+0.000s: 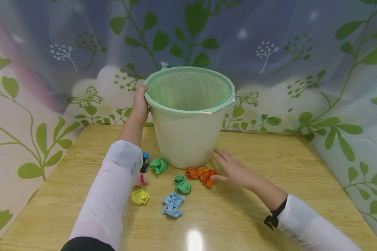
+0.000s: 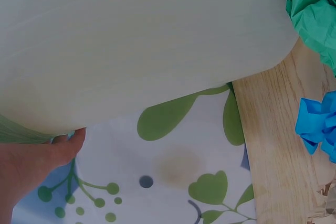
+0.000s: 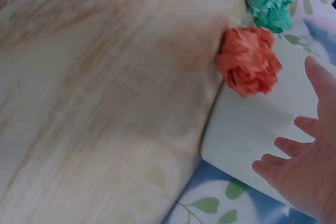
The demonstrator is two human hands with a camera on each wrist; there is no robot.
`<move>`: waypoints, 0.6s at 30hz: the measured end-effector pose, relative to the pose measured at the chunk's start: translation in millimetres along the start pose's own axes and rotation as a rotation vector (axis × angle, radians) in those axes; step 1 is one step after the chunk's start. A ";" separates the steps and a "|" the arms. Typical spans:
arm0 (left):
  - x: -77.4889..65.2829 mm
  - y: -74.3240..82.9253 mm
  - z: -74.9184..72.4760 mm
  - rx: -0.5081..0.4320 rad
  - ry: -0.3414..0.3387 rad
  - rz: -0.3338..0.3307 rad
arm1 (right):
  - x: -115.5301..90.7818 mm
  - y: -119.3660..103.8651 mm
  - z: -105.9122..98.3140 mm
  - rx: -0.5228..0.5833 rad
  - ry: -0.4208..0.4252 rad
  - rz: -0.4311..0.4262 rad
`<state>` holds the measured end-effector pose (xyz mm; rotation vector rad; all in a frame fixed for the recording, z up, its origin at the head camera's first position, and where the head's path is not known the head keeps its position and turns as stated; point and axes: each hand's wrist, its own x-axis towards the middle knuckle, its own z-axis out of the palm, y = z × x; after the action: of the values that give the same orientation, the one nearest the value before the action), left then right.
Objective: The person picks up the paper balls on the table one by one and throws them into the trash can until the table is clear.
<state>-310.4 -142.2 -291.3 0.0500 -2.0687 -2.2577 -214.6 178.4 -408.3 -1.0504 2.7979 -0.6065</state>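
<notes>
A pale trash bin [image 1: 185, 136] with a mint-green rim stands on the table, its mouth upward. My left hand [image 1: 140, 104] grips the rim on the left side; in the left wrist view its fingers [image 2: 73, 142] bend at the rim's edge. Low on the bin's right side is my right hand [image 1: 235, 170], fingers spread, the thumb beside orange crumpled paper [image 1: 205, 176]. The right wrist view shows that hand [image 3: 310, 156] with nothing in it, and an orange paper ball [image 3: 249, 61] in front of the bin.
Before the bin lie green paper balls [image 1: 183, 184], a light blue one [image 1: 172, 205] and a yellow one [image 1: 140, 197]. Partly behind my left arm are a pink ball [image 1: 141, 180] and a blue-and-black piece [image 1: 145, 162]. A leaf-patterned curtain [image 1: 270, 69] borders the wooden table [image 1: 270, 150].
</notes>
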 end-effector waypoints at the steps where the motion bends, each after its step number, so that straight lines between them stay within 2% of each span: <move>1: -0.3 0.1 0.0 0.003 -0.001 0.002 | 1.4 -0.4 2.5 -0.007 -0.004 0.004; 7: -0.5 0.6 -0.5 0.007 -0.001 -0.008 | 11.1 -4.7 16.6 -0.050 -0.047 0.047; 12: -0.9 -0.2 -0.9 0.007 0.001 -0.010 | 14.5 -9.3 26.0 -0.032 -0.103 0.099; 18: -0.4 1.1 0.3 0.003 -0.002 0.006 | 17.2 -6.1 34.7 -0.016 -0.111 0.068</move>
<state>-310.0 -142.0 -290.2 0.0415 -2.0702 -2.2529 -216.2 151.5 -436.8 -0.9565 2.7344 -0.5033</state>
